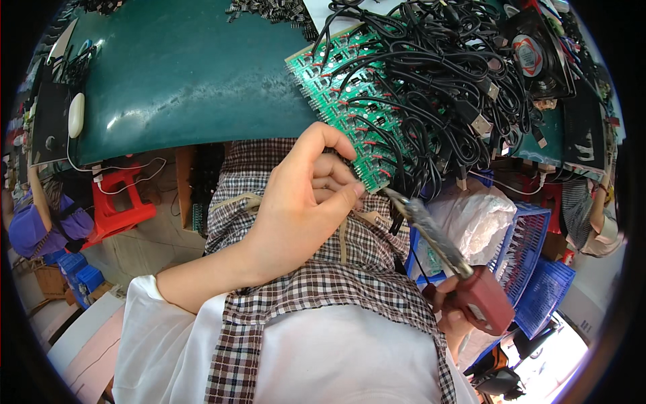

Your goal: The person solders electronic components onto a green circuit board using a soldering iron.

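Observation:
My left hand (306,202) pinches the near edge of a green circuit board (336,94) that lies at the edge of the dark green table (182,74). Black cables with metal plugs (444,74) are soldered to the board and pile up over its right half. My right hand (452,313), low at the right, grips the red handle of a soldering iron (444,249). The iron's tip points up and left, and ends just beside the board's near corner and my left fingertips.
A small square fan (535,57) stands at the table's far right. A white mouse (76,114) lies at the table's left edge. Blue plastic crates (531,249) and a white bag (478,215) sit below right. A red stool (118,202) stands on the floor at left.

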A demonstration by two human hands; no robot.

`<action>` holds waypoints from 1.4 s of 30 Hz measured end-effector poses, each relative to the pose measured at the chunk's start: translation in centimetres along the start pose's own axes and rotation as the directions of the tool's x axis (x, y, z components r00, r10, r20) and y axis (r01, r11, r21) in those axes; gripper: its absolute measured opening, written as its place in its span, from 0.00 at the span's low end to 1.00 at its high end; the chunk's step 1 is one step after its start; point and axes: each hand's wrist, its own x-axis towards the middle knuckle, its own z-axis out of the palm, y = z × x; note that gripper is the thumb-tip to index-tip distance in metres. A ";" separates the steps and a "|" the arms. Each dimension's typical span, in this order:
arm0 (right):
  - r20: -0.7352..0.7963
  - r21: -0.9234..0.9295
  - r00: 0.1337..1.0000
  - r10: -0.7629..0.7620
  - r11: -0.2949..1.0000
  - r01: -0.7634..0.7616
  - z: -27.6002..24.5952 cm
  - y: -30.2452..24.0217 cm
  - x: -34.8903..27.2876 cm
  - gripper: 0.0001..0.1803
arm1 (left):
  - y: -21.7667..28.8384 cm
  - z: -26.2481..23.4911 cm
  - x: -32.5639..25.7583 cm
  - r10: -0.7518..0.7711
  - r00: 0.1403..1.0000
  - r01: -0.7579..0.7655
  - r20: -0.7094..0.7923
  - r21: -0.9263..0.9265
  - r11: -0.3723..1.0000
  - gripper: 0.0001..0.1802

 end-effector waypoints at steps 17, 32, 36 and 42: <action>-0.383 0.087 0.869 -0.314 0.924 0.373 -0.3 -7.4 5.9 0.40 | 0.3 -1.3 3.3 0.055 0.988 -0.087 -0.145 -0.220 0.972 0.34; 0.251 0.854 0.934 -0.255 0.512 -0.090 6.6 -10.7 22.5 0.35 | -0.4 -1.0 4.5 -0.012 1.000 0.019 0.018 -0.391 0.920 0.23; 0.277 0.876 0.924 -0.262 0.463 -0.132 6.3 -10.5 22.6 0.34 | -0.5 -1.0 4.5 -0.042 0.999 0.053 0.035 -0.448 0.893 0.16; 0.270 0.916 0.914 -0.303 0.372 -0.148 5.5 -10.0 23.0 0.37 | -0.6 -0.8 4.4 -0.050 0.998 0.067 0.048 -0.461 0.885 0.16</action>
